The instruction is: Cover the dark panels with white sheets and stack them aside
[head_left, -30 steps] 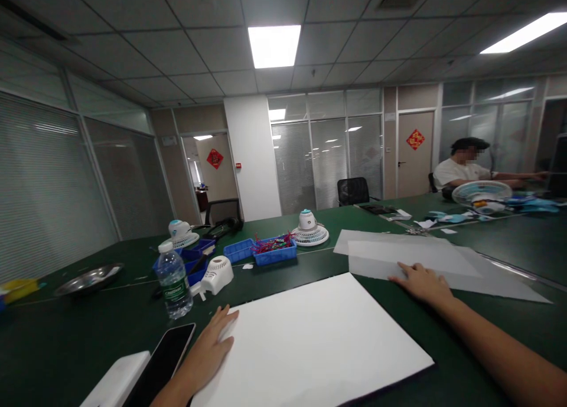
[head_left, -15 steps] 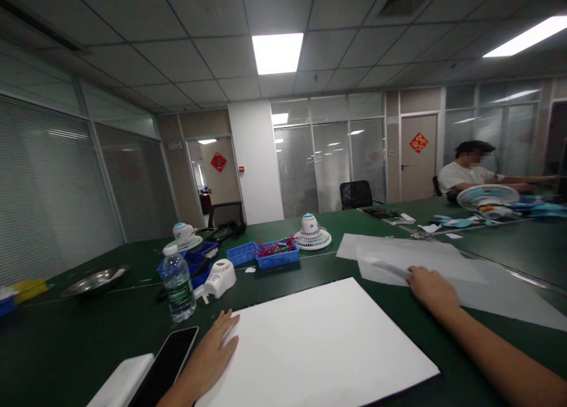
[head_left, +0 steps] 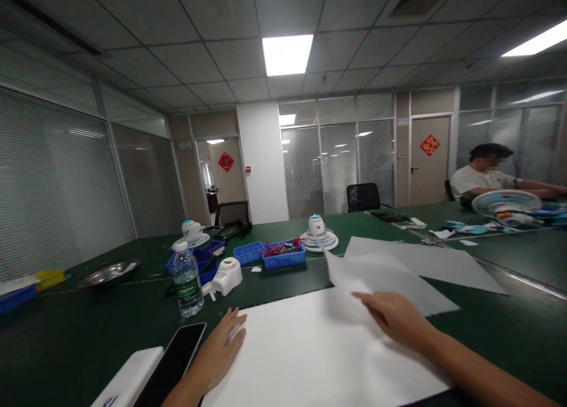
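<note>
A large white sheet (head_left: 292, 354) lies flat on the green table in front of me, dark along its edge. My left hand (head_left: 217, 348) rests on its left edge, fingers stretched out. Above its far right part, my right hand (head_left: 394, 318) pinches a thin translucent sheet of paper (head_left: 381, 271), whose left corner is lifted and curled. Another thin sheet (head_left: 456, 265) lies beyond it on the table, partly covered. Beside my left forearm are a black-screened phone (head_left: 175, 360) and a white box (head_left: 128, 374).
Left of centre stand a water bottle (head_left: 188, 283) and a white plastic housing (head_left: 228, 276). Farther back are a blue tray of wires (head_left: 283, 258), fan parts (head_left: 318, 235) and a metal bowl (head_left: 108, 274). A person (head_left: 482, 176) sits at the far right.
My right hand has moved left with the thin sheet, from the right-hand pile to over the white sheet. My left hand stays on the white sheet's edge. The view has shifted slightly.
</note>
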{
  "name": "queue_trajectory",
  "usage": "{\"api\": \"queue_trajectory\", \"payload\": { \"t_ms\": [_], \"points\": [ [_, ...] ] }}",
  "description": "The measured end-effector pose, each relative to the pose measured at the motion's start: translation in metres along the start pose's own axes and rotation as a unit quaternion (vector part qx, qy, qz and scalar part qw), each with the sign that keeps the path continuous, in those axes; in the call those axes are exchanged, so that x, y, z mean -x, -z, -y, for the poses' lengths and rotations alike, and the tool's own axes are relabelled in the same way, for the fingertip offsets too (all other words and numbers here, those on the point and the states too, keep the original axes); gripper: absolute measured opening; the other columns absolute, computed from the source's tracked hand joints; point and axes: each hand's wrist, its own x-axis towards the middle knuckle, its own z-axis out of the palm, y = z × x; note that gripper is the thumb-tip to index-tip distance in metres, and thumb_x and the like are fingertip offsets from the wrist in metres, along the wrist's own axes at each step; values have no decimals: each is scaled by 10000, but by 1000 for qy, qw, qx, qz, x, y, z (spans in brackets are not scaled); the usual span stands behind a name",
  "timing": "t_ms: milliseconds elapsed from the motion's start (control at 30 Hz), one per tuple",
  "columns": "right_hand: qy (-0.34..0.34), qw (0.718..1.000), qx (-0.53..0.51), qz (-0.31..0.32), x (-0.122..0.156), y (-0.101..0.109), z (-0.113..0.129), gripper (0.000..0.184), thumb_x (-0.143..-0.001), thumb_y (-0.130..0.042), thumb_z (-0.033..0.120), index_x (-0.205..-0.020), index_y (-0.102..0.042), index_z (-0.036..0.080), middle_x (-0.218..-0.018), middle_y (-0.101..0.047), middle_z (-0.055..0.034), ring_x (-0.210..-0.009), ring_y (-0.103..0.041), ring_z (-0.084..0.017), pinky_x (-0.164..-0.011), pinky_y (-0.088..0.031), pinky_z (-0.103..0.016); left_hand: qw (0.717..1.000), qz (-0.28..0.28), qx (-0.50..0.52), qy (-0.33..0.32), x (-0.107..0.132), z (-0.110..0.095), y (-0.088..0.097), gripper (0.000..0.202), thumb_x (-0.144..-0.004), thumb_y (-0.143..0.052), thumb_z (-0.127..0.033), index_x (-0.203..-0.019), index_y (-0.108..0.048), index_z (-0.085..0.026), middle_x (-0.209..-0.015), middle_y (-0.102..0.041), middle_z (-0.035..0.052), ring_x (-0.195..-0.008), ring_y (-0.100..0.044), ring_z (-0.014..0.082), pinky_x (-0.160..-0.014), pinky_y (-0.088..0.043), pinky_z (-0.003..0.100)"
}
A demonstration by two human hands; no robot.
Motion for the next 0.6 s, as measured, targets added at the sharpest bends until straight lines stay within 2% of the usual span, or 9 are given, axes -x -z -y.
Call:
{"api": "queue_trajectory", "payload": {
  "t_ms": [67,100,167,200,267,300,367,467,600],
  "points": [
    [145,986,-5,80,0,-3,46,434,-933,-423,192,-1302,-631,286,-912,-729,-62,-820,-658,-212,-773,-470,-351,1000,4,0,3,0,-1,0,573,-937,-448,-539,-1354,-622,-186,-1601,-404,119,-1530,-256,271,-1255,-176,507],
    [183,978,-9,101,0,-3,64,425,-913,-449,177,-1273,-646,289,-868,-717,-57,-800,-646,-212,-765,-464,-354,1000,6,-1,3,0,-1,0,582,-940,-438,-549,-1354,-623,-184,-1600,-404,121,-1529,-259,269,-1255,-177,504],
    [202,974,-21,102,0,-4,86,381,-914,-463,186,-1221,-669,277,-827,-695,-61,-795,-630,-214,-796,-466,-379,1000,5,-3,3,-1,-2,0,583,-933,-453,-552,-1351,-625,-184,-1597,-410,121,-1527,-263,271,-1256,-178,503],
    [186,978,-30,85,-1,-4,88,372,-931,-456,208,-1234,-665,266,-878,-700,-77,-842,-633,-223,-841,-468,-403,1000,3,-5,3,-1,-2,1,576,-923,-474,-546,-1346,-629,-186,-1593,-417,119,-1526,-266,275,-1255,-181,506],
    [114,991,-51,54,-3,-5,80,429,-967,-465,310,-1376,-582,253,-1164,-680,-130,-1068,-614,-264,-976,-442,-469,1000,-2,-7,1,-1,-3,1,558,-898,-522,-524,-1331,-642,-194,-1583,-434,116,-1521,-276,287,-1251,-195,518],
    [71,994,-61,59,-4,-6,73,501,-976,-475,394,-1457,-507,255,-1341,-607,-147,-1216,-555,-290,-1046,-405,-501,1000,-4,-8,-1,0,-3,2,550,-886,-543,-510,-1325,-648,-196,-1578,-441,117,-1517,-286,294,-1247,-208,523],
    [12,990,-74,117,-6,-7,57,661,-968,-461,565,-1552,-369,268,-1568,-405,-134,-1428,-369,-323,-1145,-307,-550,1000,-3,-10,-4,0,-4,3,543,-868,-566,-485,-1319,-654,-196,-1569,-452,123,-1508,-306,305,-1238,-235,531],
    [-7,977,-65,205,-8,-4,51,711,-958,-377,685,-1553,-360,296,-1613,-333,-105,-1488,-272,-339,-1182,-209,-600,1000,3,-19,-8,2,-5,5,554,-874,-551,-473,-1337,-641,-183,-1571,-446,131,-1507,-309,302,-1238,-235,525],
    [-1,978,-19,208,-8,12,89,765,-925,-387,726,-1497,-476,225,-1534,-440,-185,-1378,-431,-414,-1115,-278,-658,1000,7,-28,-1,3,-8,6,595,-909,-485,-518,-1370,-611,-165,-1586,-420,130,-1517,-287,289,-1247,-210,507]
  ]
}}
